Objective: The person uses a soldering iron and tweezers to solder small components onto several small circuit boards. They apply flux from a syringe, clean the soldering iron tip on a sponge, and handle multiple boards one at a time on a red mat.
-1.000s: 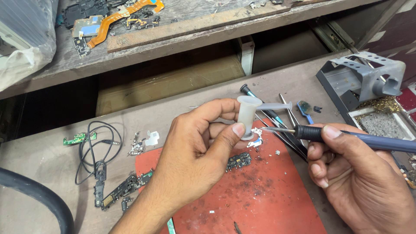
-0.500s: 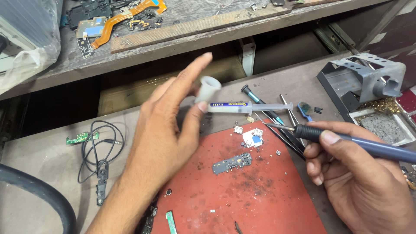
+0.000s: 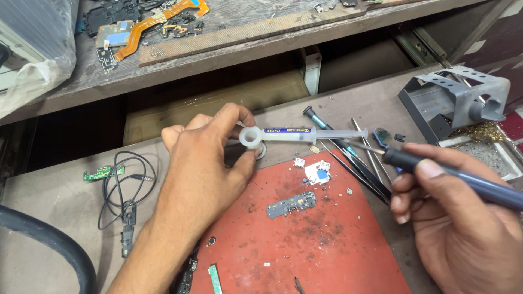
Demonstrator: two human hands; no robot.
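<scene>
Fingers [image 3: 235,121] of left hand [image 3: 201,163] clamped on the plunger end of a clear syringe [image 3: 305,134], thumb and forefinger around its white flange; barrel lies level, tip pointing right, held just above the desk [image 3: 60,218] at the top edge of the red mat [image 3: 305,250]. Right hand [image 3: 463,218] closed around a dark blue soldering iron [image 3: 463,177], thumb on top of the grip, metal tip aimed left toward the syringe tip, close but not touching it. On the mat under the syringe: small dark circuit board [image 3: 292,203], white and blue component [image 3: 317,174] just above it, a few tiny parts scattered around. Between the two hands, off the mat's right edge: tweezers [image 3: 362,169] and a screwdriver [image 3: 321,121] with a dark teal handle, lying fanned out. Far right: grey metal iron stand [image 3: 452,100] with brass wool [image 3: 479,132] beside it. Left of the left hand: coiled black cable [image 3: 122,182], small green board [image 3: 99,173]. Upper shelf [image 3: 245,41]: orange flex cable [image 3: 158,24] and loose phone parts.
</scene>
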